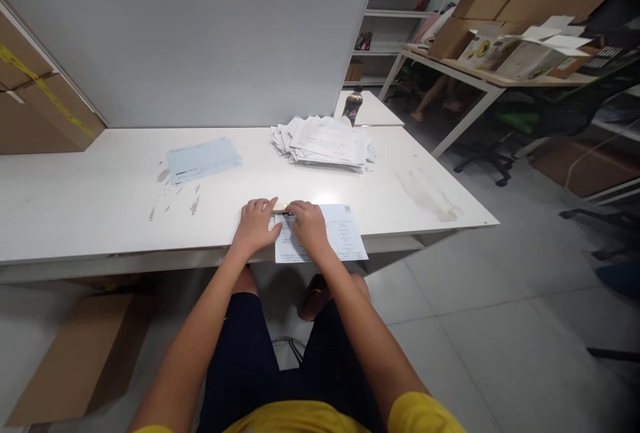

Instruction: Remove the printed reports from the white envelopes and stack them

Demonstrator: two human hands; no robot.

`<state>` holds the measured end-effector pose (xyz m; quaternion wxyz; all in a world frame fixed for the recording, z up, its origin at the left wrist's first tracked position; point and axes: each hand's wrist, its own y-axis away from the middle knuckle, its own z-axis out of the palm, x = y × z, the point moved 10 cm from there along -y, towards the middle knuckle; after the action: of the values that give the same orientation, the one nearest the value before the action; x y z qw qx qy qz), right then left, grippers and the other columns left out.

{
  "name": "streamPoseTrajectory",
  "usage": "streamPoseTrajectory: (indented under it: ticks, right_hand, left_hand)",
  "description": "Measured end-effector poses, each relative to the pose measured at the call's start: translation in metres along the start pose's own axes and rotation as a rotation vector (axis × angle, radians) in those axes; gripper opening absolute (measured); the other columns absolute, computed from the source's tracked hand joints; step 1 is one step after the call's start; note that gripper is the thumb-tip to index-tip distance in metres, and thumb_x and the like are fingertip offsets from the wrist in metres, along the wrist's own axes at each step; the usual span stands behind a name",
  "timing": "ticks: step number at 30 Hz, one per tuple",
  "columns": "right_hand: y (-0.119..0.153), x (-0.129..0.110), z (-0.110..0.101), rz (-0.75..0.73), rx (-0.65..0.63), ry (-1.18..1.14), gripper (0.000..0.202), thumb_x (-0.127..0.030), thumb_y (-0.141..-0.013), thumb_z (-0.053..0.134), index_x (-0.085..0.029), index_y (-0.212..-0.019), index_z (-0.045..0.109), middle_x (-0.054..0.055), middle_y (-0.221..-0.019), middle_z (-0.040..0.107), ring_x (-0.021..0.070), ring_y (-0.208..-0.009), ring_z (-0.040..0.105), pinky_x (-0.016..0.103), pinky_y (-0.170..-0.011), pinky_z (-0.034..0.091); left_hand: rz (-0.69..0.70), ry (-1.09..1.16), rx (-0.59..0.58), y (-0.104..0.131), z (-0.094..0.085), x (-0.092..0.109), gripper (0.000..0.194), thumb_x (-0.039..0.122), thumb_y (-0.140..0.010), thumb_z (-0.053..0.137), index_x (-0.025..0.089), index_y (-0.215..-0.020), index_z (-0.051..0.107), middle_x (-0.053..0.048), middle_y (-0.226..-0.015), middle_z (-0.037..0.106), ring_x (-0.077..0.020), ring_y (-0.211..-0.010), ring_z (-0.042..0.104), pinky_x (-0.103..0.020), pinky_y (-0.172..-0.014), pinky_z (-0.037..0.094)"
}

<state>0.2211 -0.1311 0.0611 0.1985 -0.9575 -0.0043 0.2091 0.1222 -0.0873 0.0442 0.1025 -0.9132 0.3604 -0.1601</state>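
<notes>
Both hands at the desk's [110, 200] front edge — left hand [257, 224] and right hand [309, 225] at opposite ends of a pale strip [280, 207], which lies across the top of a printed sheet [345, 233]. Left thumb and index are spread apart, right fingers bent over; can't tell if either actually grips the strip. Sheet sits on the desk, lower part overhanging the front edge, QR code at its top right corner. Behind: light-blue sheets [204, 158] back left, 1 untidy paper stack [325, 143] back right, 1 dark bottle [353, 105] just beyond the stack — upright.
</notes>
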Motion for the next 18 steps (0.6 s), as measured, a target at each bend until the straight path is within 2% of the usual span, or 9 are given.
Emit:
streamPoseTrajectory:
  ticks: [7,9,11,14,15,16,18]
  right_hand:
    - [-0.004,0.001,0.003,0.007,-0.003,-0.058,0.049,0.003,-0.069,0.039,-0.020,-0.101,0.068,0.006,-0.108,0.068,0.0229,-0.094,0.058,0.037,-0.084,0.041]
    - [-0.006,0.001,-0.005,-0.020,-0.021,-0.114,0.051,0.003,-0.067,0.038,-0.019,-0.100,0.069,0.006,-0.107,0.069,0.0231,-0.096,0.059,0.039,-0.086,0.044]
    - [-0.003,0.004,-0.023,-0.063,-0.026,-0.244,0.055,0.002,-0.066,0.036,-0.021,-0.101,0.070,0.004,-0.110,0.069,0.0214,-0.102,0.060,0.039,-0.091,0.046]
    - [0.021,0.022,-0.058,-0.055,0.025,-0.430,0.055,-0.002,-0.070,0.034,-0.026,-0.104,0.070,0.000,-0.119,0.066,0.0193,-0.112,0.059,0.040,-0.099,0.045]
    - [0.034,0.027,-0.064,-0.032,0.023,-0.442,0.053,-0.004,-0.071,0.034,-0.026,-0.104,0.070,0.000,-0.120,0.066,0.0199,-0.113,0.059,0.041,-0.100,0.046]
    - [0.048,0.030,-0.064,-0.014,-0.009,-0.424,0.052,-0.005,-0.071,0.035,-0.026,-0.103,0.070,0.000,-0.118,0.067,0.0206,-0.113,0.059,0.042,-0.100,0.046]
    - [0.079,0.026,-0.050,-0.003,-0.095,-0.319,0.054,-0.004,-0.069,0.036,-0.025,-0.107,0.069,0.003,-0.118,0.067,0.0219,-0.114,0.059,0.044,-0.100,0.046]
  left_hand:
    - [-0.015,0.008,-0.019,-0.001,0.001,-0.003,0.061,0.036,-0.080,0.057,0.022,-0.137,0.042,-0.012,-0.120,0.052,-0.0319,-0.112,0.043,-0.045,-0.094,0.035]
    - [-0.021,0.009,-0.012,-0.001,-0.001,-0.004,0.061,0.036,-0.080,0.057,0.022,-0.137,0.042,-0.012,-0.120,0.053,-0.0319,-0.112,0.043,-0.045,-0.094,0.035]
    - [-0.024,0.007,0.006,0.000,-0.003,-0.004,0.062,0.036,-0.079,0.057,0.021,-0.137,0.042,-0.012,-0.119,0.053,-0.0317,-0.112,0.044,-0.044,-0.095,0.035]
    - [-0.034,0.009,0.019,0.002,-0.005,-0.005,0.062,0.035,-0.079,0.058,0.023,-0.138,0.041,-0.011,-0.119,0.053,-0.0317,-0.112,0.044,-0.045,-0.095,0.034]
    - [-0.036,0.011,0.020,0.002,-0.005,-0.005,0.062,0.034,-0.079,0.058,0.024,-0.138,0.041,-0.011,-0.120,0.053,-0.0318,-0.112,0.044,-0.045,-0.095,0.034]
    - [-0.037,0.013,0.021,0.002,-0.005,-0.005,0.062,0.034,-0.079,0.058,0.024,-0.137,0.041,-0.011,-0.120,0.053,-0.0318,-0.112,0.044,-0.045,-0.095,0.034]
    - [-0.036,0.016,0.025,0.002,-0.005,-0.005,0.061,0.034,-0.079,0.058,0.024,-0.137,0.042,-0.011,-0.120,0.053,-0.0316,-0.112,0.044,-0.044,-0.095,0.034]
